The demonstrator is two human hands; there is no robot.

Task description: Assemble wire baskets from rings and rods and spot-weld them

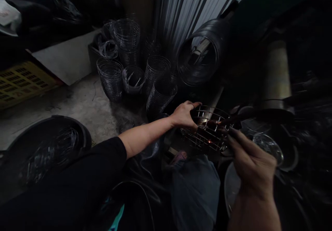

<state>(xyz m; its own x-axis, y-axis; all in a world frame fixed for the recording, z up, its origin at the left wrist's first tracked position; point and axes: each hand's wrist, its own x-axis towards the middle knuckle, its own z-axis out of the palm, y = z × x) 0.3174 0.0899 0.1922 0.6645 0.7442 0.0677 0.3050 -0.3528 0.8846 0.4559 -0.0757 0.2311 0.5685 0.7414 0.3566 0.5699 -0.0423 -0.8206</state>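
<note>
Evidently, the wire basket (206,124) sits just right of the scene's middle, between the two hands, above the person's lap. The left hand (183,116) grips its left edge, thumb and fingers spread around the wires; the right hand (252,160) has its fingers drawn together at the right side, though what they pinch cannot be told. The step in hand appears to be steadying and working the basket; the next move calls for a firm left grip, clear of the glowing spot (209,141). Beyond, stacked wire rings (110,77) stand on a pale floor (85,99), left of a large wire coil (218,47). The room is dim; a yellow crate (26,83) lies far left.
</note>
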